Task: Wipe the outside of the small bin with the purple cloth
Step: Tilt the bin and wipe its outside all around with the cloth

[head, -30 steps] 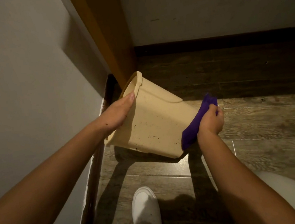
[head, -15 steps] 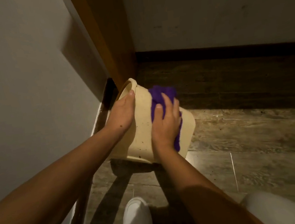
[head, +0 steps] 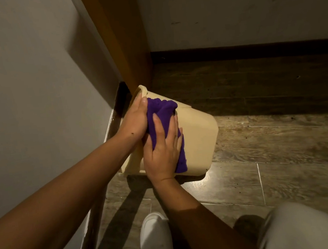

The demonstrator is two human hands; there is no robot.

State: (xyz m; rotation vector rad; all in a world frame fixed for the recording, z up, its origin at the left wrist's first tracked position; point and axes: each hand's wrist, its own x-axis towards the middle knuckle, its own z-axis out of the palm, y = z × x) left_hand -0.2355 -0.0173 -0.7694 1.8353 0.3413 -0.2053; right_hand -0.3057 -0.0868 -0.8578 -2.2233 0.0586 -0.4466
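The small cream bin (head: 199,134) is tipped on its side above the floor, its rim toward the wall at the left and its base toward the right. My left hand (head: 134,121) holds the bin near its rim. My right hand (head: 163,151) lies flat with straight fingers on the purple cloth (head: 161,109), pressing it against the bin's upper side. The cloth spreads from the rim down past my palm. The bin's opening is hidden from view.
A white wall (head: 32,88) rises close at the left and a wooden door frame (head: 120,37) stands behind the bin. Dark wood-look floor (head: 274,152) stretches to the right. My white shoe (head: 154,236) and a light trouser leg (head: 301,229) are below.
My right hand carried the cloth from the bin's base end up onto its side near the rim, and it now presses flat there. My left hand stayed at the rim.
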